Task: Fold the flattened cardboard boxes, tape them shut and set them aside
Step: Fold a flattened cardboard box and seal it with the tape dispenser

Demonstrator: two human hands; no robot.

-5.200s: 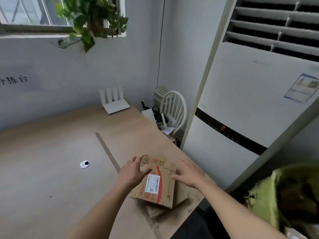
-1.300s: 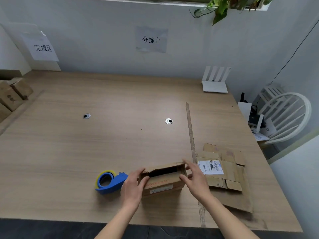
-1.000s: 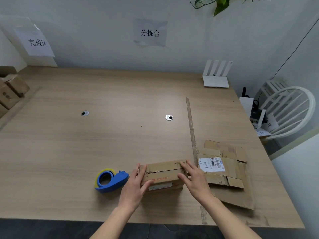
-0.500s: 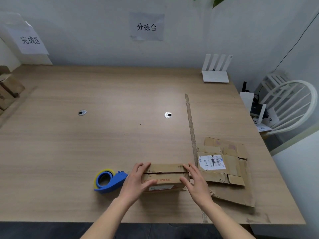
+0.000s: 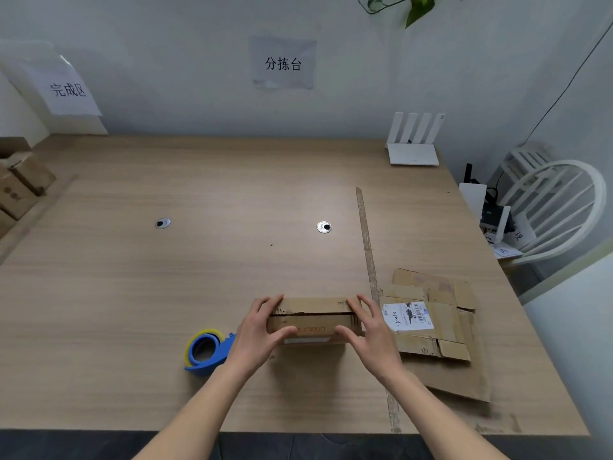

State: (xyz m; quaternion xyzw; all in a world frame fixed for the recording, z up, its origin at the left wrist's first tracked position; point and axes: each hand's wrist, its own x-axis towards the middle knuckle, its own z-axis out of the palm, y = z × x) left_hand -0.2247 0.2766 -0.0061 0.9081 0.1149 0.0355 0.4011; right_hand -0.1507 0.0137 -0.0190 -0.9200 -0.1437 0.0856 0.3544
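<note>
A small folded cardboard box (image 5: 313, 318) stands on the wooden table (image 5: 199, 277) near its front edge, its two top flaps meeting along a dark seam. My left hand (image 5: 262, 330) grips the box's left end, fingers over the top and thumb on the front. My right hand (image 5: 371, 327) grips the right end the same way. A blue tape dispenser (image 5: 207, 351) lies just left of my left hand. A pile of flattened boxes (image 5: 438, 330), the top one with a white label, lies right of my right hand.
Finished boxes (image 5: 20, 190) sit at the far left edge under a paper sign. A white router (image 5: 414, 144) stands at the back right. A white chair (image 5: 557, 207) is beyond the table's right edge. A tape strip (image 5: 366, 240) runs across the tabletop.
I carried one box from the pile at the right to the table's front. Its top flaps, open 1.3 s ago, are now pressed closed. Both hands have settled on its ends.
</note>
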